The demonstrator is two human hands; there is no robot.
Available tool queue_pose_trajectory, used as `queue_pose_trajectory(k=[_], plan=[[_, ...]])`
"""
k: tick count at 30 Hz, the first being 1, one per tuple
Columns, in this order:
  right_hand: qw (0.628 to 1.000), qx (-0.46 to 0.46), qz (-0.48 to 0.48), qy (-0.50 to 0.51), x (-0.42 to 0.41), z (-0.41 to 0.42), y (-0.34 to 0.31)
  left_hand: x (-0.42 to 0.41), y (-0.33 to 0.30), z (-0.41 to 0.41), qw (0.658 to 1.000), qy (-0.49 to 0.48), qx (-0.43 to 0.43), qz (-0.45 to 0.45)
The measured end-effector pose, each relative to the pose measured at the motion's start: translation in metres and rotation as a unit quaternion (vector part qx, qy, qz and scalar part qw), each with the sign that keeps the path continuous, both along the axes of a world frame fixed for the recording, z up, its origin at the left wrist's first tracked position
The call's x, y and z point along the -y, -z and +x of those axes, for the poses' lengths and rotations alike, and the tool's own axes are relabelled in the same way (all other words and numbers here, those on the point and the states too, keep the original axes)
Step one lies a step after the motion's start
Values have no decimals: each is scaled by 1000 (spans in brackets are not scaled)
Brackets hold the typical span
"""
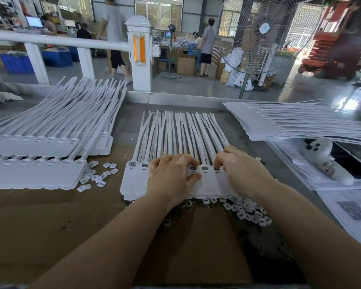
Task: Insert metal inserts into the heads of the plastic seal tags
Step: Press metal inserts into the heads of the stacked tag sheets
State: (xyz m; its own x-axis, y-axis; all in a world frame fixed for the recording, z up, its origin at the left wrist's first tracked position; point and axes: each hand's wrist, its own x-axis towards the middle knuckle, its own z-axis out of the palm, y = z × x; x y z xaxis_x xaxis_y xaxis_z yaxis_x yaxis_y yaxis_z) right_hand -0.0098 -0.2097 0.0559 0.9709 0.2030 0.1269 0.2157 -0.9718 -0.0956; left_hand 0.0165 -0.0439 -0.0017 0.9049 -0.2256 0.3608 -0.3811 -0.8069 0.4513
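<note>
Both hands on the strip of seal tags, mid-row, seating inserts.

My left hand (171, 178) curls over the strip of seal tags (175, 184) at table centre, thumb pinching near a head; right hand (241, 172) has fingertips curled down on the heads, whether it holds an insert I cannot tell. Straps run away from me, heads in a line left to right under both grips. Two heads at the left already show grey metal. Loose inserts (246, 211) lie just below the strip, nearer my right hand. No legible writing.

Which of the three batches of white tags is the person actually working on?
The middle batch: both hands, left hand and right hand, rest on its heads.
</note>
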Motion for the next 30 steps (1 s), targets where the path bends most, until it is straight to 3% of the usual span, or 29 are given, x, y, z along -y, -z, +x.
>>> queue_pose_trajectory(k=[18,25,30], plan=[[1000,10,28,4,2,-4,1,0,2,1,1000,-3,2,-6],[993,33,110,34,9,-1,4,0,1,2,1000,1,-3,-11],[994,31,99,29,6,0,7,1,1,2,1000,-2,-6,-10]])
